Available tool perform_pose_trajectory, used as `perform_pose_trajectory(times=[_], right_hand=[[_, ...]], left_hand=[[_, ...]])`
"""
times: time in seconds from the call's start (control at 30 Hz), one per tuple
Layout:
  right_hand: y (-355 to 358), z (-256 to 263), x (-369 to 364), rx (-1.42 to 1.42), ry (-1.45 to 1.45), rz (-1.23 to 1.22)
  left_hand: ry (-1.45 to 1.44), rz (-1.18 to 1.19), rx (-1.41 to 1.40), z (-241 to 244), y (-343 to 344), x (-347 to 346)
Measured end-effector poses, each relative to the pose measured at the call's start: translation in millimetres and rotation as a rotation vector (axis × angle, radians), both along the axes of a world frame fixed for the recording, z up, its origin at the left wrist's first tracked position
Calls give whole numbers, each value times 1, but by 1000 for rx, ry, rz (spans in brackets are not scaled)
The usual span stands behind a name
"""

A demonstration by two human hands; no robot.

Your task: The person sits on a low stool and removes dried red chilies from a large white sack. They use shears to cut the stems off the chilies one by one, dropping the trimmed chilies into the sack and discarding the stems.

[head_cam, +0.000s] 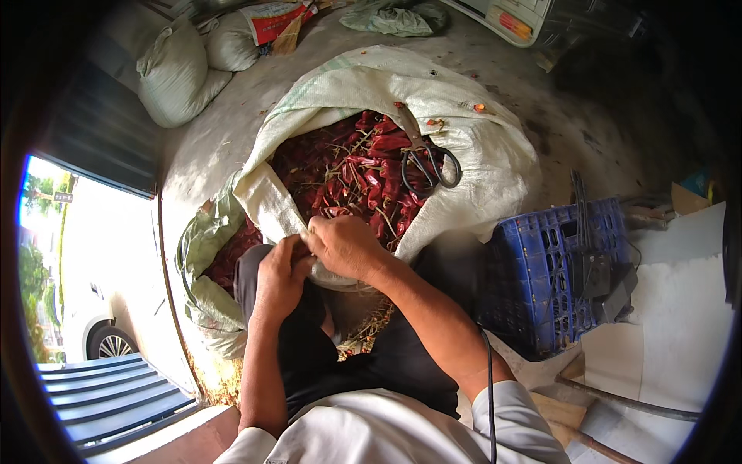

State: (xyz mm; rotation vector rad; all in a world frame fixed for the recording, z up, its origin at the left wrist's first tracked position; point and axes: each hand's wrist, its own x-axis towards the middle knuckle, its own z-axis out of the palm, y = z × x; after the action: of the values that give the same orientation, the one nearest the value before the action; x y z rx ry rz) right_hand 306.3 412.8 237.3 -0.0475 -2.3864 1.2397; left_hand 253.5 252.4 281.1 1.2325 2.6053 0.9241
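A large white woven sack (371, 87) lies open before my knees, full of dried red chili peppers (374, 174) with stems. My left hand (284, 275) holds a dark red chili pepper (300, 250), partly hidden by the fingers, at the sack's near edge. My right hand (342, 243) meets it there, thumb and fingertips pinched together at the pepper's end; what lies between them is too small to tell. Black-handled scissors (426, 153) rest on the peppers and the sack's right rim. A greenish sack (203, 290) with more red peppers stands by my left knee.
A blue plastic crate (550, 278) with black cabled devices stands at the right. Stem scraps (368, 330) lie between my legs. Filled white sacks (177, 75) and a straw broom (287, 37) are at the back left. A doorway opens on the left, with a car (104, 336) outside.
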Motion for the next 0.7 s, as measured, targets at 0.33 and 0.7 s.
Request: perform_pose_trajectory(times=[0.33, 0.7], right_hand=[[3, -8, -2, 46, 159, -216], [49, 11, 6, -1391, 71, -75]], left_hand=[[-320, -20, 175, -30, 21, -12], [-259, 149, 292, -53, 42, -73]])
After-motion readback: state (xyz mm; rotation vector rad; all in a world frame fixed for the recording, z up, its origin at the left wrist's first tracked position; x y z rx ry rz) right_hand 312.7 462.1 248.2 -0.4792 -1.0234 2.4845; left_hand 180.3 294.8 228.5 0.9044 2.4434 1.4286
